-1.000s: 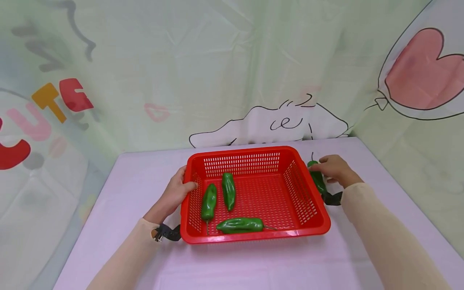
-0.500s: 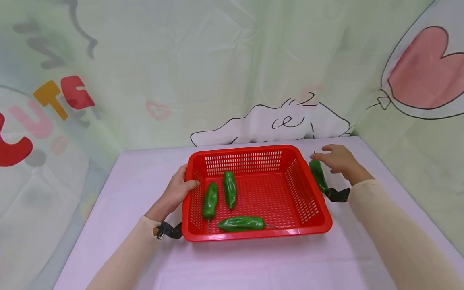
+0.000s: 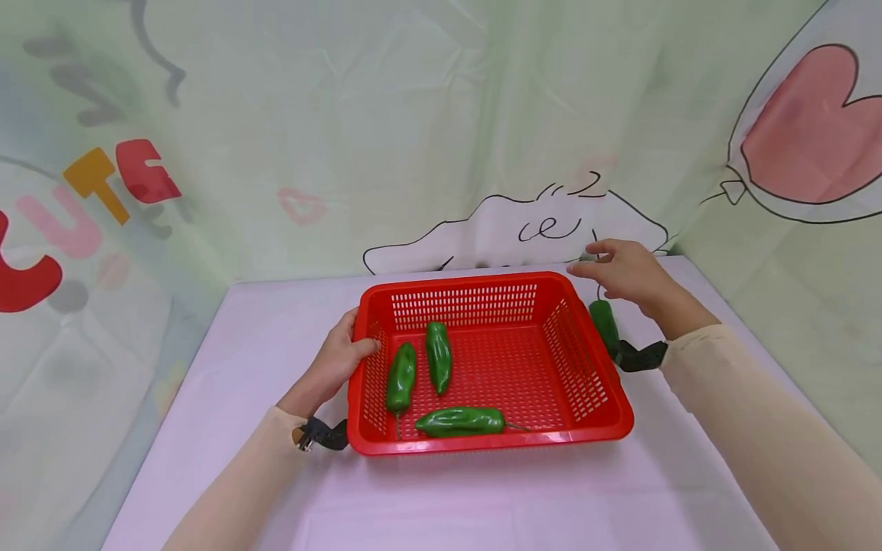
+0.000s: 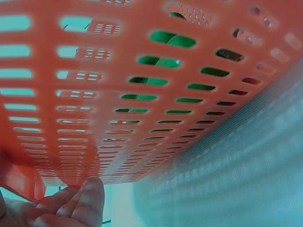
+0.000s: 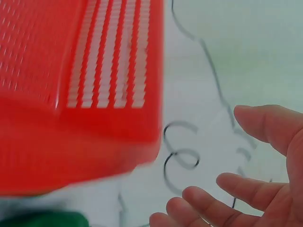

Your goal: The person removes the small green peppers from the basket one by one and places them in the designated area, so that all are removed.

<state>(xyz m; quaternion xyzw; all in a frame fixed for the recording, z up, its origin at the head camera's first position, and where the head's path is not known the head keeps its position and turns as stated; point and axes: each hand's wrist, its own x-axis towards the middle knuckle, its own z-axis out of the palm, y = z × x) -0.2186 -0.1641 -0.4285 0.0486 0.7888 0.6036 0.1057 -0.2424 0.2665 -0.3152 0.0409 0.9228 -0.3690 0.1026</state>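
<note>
My left hand grips the left rim of a red slotted plastic basket, thumb over the rim. Seen from the left wrist, fingers lie against the basket's outer side, and green shows through the slots. Three long green peppers lie in the basket: one pepper at left, another pepper beside it, a third pepper along the front. Outside the right wall lies a further green pepper, partly hidden by the wrist strap. My right hand hovers open beyond it, near the basket's far right corner, holding nothing.
A pale lilac cloth covers the table. Printed curtains rise at the back and along both sides, close behind the right hand. Dark straps with cameras sit on both wrists.
My right hand has lifted off the pepper beside the basket and moved away from me, fingers spreading toward the basket's far corner. The left hand keeps its grip on the rim.
</note>
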